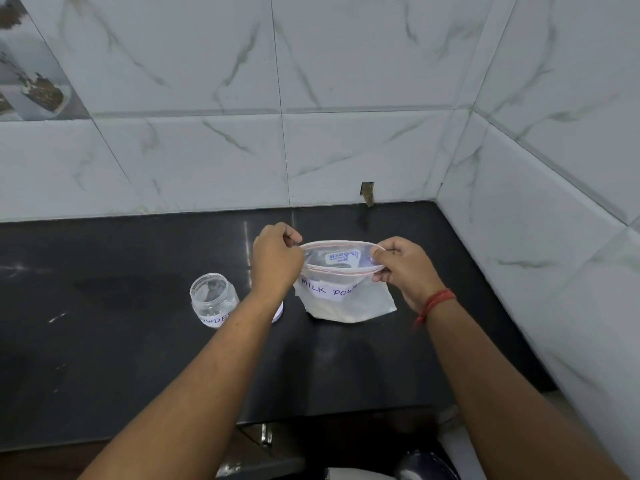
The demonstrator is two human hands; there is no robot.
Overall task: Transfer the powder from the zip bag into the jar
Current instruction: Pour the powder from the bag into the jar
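**Bag held open, jar waiting at the left**

Hands first: the left hand [277,261] pinches the left end of the bag's [346,292] mouth, and the right hand [403,268] pinches the right end, fingers curled round the zip strip. Between them the mouth is spread into a wide oval, so the seal looks already undone. The bag hangs from the two grips, its bottom resting on or just above the dark counter [138,358]; which of the two cannot be told.

The jar [213,299] stands lidless on the counter, left of the bag and just beside the left forearm. It looks empty. A white round edge shows behind that forearm, perhaps the lid.

Handling, as a judgement: the bag is thin, soft film and will fold or slump wherever it is not held, so the stiffer zip strip is the sensible place to hold. A pale mass of powder sits low in it, probably light but quick to shift and spill. The jar's mouth is narrower than the bag's, so pouring from one corner should go better than from the full width. The jar seems light and could tip if knocked.

Writing: a white label on the bag reads "MILK POW", the rest hidden by the right hand. The jar's label shows "WDE". Blue print inside the bag is unreadable.
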